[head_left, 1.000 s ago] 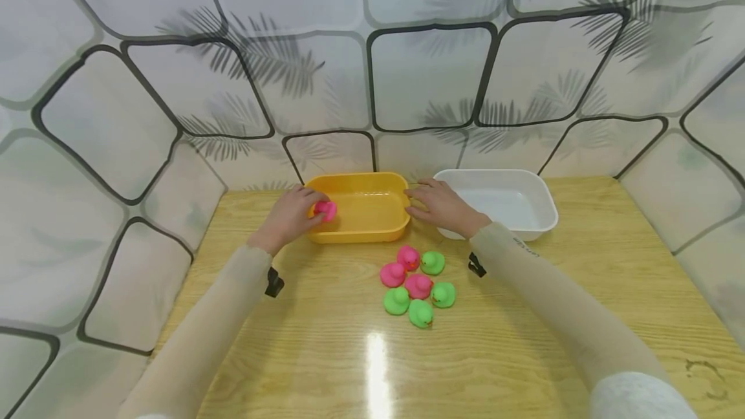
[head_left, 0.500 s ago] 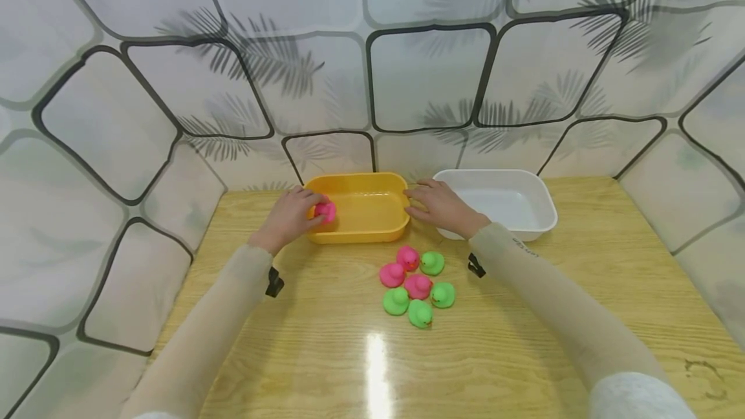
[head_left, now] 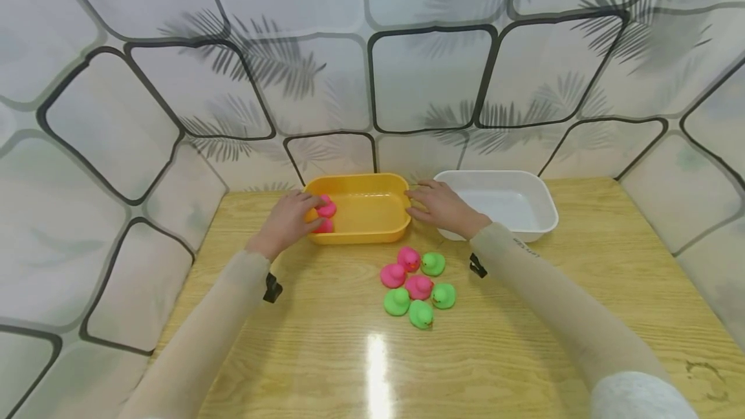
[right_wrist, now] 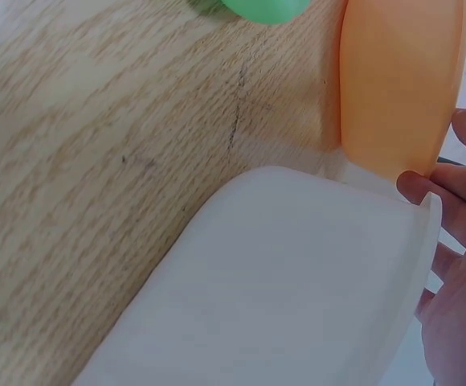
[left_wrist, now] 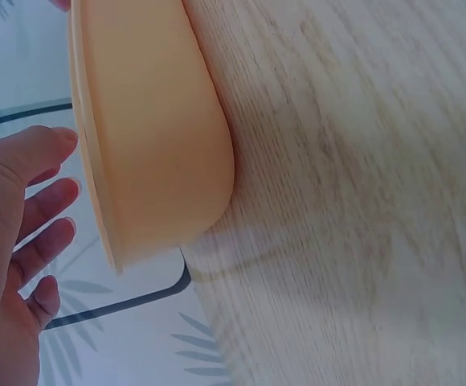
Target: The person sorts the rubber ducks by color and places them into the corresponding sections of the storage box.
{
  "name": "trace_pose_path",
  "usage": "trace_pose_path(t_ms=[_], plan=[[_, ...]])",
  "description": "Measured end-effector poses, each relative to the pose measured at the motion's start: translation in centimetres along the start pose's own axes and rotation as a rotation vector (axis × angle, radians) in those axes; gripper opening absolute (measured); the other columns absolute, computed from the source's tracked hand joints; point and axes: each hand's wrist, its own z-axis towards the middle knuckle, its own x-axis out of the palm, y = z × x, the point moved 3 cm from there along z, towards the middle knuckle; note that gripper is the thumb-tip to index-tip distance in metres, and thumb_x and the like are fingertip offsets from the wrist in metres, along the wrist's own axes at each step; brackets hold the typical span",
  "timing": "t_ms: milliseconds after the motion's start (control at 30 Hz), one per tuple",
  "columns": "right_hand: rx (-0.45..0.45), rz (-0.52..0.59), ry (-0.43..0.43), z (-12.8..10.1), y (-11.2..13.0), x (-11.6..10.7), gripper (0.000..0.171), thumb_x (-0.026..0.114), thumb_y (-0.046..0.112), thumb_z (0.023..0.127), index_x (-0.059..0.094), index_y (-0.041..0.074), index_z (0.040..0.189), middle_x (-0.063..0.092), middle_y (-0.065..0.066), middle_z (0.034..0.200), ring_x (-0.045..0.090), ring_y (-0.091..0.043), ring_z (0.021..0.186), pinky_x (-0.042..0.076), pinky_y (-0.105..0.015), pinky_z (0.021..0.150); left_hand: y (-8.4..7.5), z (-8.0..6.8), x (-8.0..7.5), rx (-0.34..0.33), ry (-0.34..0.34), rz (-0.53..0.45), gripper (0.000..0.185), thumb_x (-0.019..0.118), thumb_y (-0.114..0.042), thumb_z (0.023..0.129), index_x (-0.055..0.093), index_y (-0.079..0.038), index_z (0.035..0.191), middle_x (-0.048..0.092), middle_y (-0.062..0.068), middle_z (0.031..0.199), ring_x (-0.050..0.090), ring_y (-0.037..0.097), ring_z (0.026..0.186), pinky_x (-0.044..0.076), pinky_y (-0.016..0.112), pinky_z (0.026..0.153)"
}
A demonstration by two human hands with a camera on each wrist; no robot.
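The left hand point(head_left: 289, 217) is released, its fingers loosely bent over the yellow tray point(head_left: 369, 209), with two pink ducks point(head_left: 328, 209) just beside its fingertips inside. The right hand point(head_left: 443, 207), grasping nothing, rests relaxed fingers against that tray's rim. Right of this hand sits the white tray point(head_left: 512, 198); on its near side, seven ducks point(head_left: 419, 287), three pink, four green, cluster on the table point(head_left: 302, 341).

Pink ducks point(head_left: 419, 287), green ducks point(head_left: 398, 301), yellow tray point(head_left: 372, 212), white tray point(head_left: 506, 202), palm-patterned wall point(head_left: 431, 79).
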Motion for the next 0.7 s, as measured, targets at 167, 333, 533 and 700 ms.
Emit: trace_pose_path(t_ms=[167,333,533,700], plan=[[-0.004,-0.001,0.0,0.0,0.0,-0.1,0.048,0.063,0.03,0.105,0.062,-0.002,0.141,0.064,-0.018,0.141,0.044,-0.046,0.141,0.033,-0.064,0.116,-1.0,-0.7,-0.1,0.066,-0.068,-0.013,0.027,0.08,-0.012,0.091,0.073,-0.002,0.114,0.073,0.015,0.102,0.063,0.034,0.091,0.052,0.051,0.086],[-0.003,-0.003,-0.002,0.0,0.1,-0.2,0.048,0.063,0.029,0.105,0.061,-0.002,0.141,0.064,-0.018,0.141,0.045,-0.046,0.141,0.033,-0.064,0.116,-2.4,-1.2,0.0,0.14,-0.136,-0.013,0.025,0.083,-0.01,0.088,0.074,-0.002,0.11,0.075,0.013,0.102,0.066,0.034,0.09,0.052,0.05,0.086],[-0.003,0.001,0.0,-0.1,0.1,-0.3,0.048,0.063,0.03,0.105,0.061,-0.002,0.14,0.064,-0.019,0.141,0.046,-0.046,0.14,0.034,-0.064,0.115,-4.3,-2.2,0.7,0.19,-0.126,-0.005,0.022,0.084,-0.014,0.088,0.074,-0.005,0.106,0.074,0.008,0.103,0.062,0.03,0.091,0.052,0.047,0.083],[0.001,0.004,0.006,-0.1,0.2,-0.3,0.048,0.062,0.03,0.105,0.061,-0.002,0.141,0.063,-0.019,0.142,0.046,-0.046,0.14,0.034,-0.064,0.115,-5.5,-2.7,1.7,0.204,-0.119,-0.011,0.024,0.085,-0.013,0.087,0.074,-0.005,0.107,0.074,0.007,0.105,0.063,0.03,0.097,0.052,0.047,0.089]])
